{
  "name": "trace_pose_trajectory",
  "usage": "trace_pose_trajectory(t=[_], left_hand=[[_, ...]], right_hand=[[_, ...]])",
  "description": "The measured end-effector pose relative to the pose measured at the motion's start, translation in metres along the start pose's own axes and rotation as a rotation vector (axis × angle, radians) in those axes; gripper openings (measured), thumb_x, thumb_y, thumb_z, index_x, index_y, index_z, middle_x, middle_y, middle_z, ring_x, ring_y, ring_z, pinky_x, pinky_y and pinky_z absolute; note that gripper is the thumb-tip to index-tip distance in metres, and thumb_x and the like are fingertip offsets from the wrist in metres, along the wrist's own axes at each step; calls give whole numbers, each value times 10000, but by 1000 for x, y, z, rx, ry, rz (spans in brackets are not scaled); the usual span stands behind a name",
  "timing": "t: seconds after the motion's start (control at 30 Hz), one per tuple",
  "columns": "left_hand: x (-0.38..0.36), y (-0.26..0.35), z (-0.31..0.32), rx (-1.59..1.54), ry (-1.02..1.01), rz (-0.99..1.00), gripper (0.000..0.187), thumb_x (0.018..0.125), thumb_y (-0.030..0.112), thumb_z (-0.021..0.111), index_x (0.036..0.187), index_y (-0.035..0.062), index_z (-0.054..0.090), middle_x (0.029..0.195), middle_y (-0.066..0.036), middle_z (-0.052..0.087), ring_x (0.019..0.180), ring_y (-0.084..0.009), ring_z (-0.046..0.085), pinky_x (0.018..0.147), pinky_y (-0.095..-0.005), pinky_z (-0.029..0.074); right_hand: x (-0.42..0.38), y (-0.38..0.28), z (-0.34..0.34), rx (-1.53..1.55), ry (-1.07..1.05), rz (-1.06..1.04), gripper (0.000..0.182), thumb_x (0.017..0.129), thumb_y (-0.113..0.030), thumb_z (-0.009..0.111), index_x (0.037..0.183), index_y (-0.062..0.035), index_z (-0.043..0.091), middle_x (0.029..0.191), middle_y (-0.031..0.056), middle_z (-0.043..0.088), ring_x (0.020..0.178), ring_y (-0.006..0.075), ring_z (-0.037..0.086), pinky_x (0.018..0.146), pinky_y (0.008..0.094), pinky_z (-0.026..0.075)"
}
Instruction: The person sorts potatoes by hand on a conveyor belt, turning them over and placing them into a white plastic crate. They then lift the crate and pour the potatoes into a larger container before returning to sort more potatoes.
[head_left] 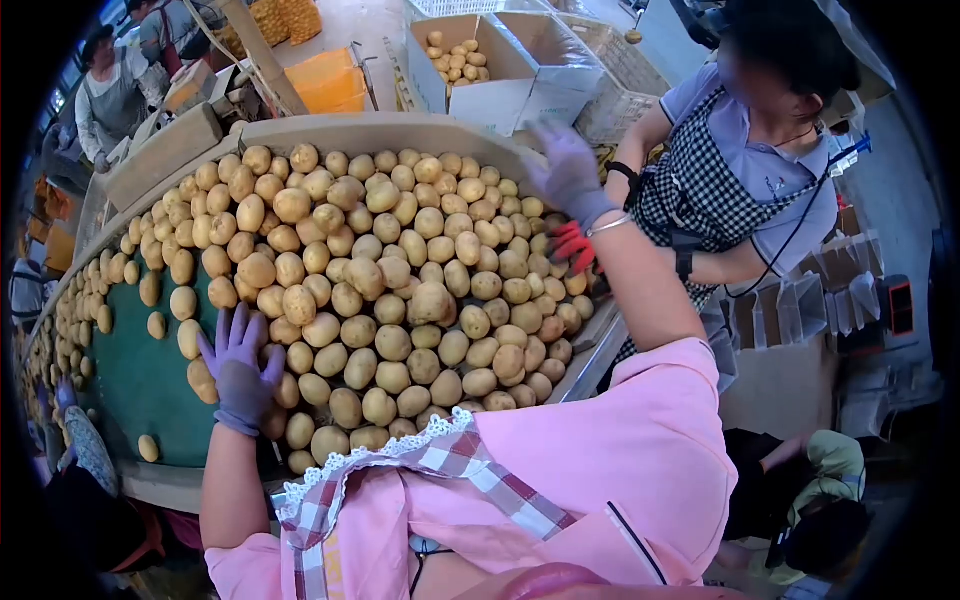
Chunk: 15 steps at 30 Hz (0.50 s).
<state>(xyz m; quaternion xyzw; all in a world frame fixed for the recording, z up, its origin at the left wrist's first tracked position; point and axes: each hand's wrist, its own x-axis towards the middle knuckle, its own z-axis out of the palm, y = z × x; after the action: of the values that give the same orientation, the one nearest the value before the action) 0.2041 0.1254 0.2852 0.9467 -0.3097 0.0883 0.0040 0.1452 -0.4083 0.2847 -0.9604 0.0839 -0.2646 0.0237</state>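
A thick layer of potatoes (390, 280) covers the sorting table in front of me. My left hand (242, 372), in a grey-purple glove, rests on the potatoes at the left edge of the heap, fingers spread and nothing held. My right hand (568, 172), gloved the same way, is slightly blurred at the far right rim, above the edge of the heap. Its fingers look stretched out and I see nothing in them. Just below it, a co-worker's red-gloved hand (572, 246) touches the potatoes on the right side.
Green belt (150, 370) shows left of the heap, with scattered potatoes. A raised rim (400, 128) borders the far side. Beyond stand a carton (500, 85) with potatoes inside and a white crate (620, 80). A co-worker in a checked apron (690, 170) stands close at right.
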Motion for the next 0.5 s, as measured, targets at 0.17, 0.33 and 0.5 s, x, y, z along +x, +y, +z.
trace_pose_trajectory(t=[0.17,0.33,0.5], left_hand=[[1,-14,15,37,17,6,601,845,397,660,1389,178,531,1494,-104,461,1404,-390,365,1121,-681,166],[7,-26,34,90,-1,11,680,876,441,631,1470,178,431,1520,-78,424,1419,-397,333,1108,-684,194],[13,-37,50,160,-14,-7,683,872,484,628,1467,208,439,1516,-62,428,1421,-390,335,1109,-690,188]], right_hand=[[-115,-145,53,463,-271,-184,744,806,-404,714,1448,-144,442,1433,223,463,1313,424,454,1126,576,292],[-149,-243,24,690,-373,-437,768,738,-517,740,1417,-251,497,1555,166,323,1463,376,254,1135,691,149],[-145,-347,40,745,78,-922,266,790,-268,600,1042,-222,672,1149,56,639,1139,245,572,1114,559,309]])
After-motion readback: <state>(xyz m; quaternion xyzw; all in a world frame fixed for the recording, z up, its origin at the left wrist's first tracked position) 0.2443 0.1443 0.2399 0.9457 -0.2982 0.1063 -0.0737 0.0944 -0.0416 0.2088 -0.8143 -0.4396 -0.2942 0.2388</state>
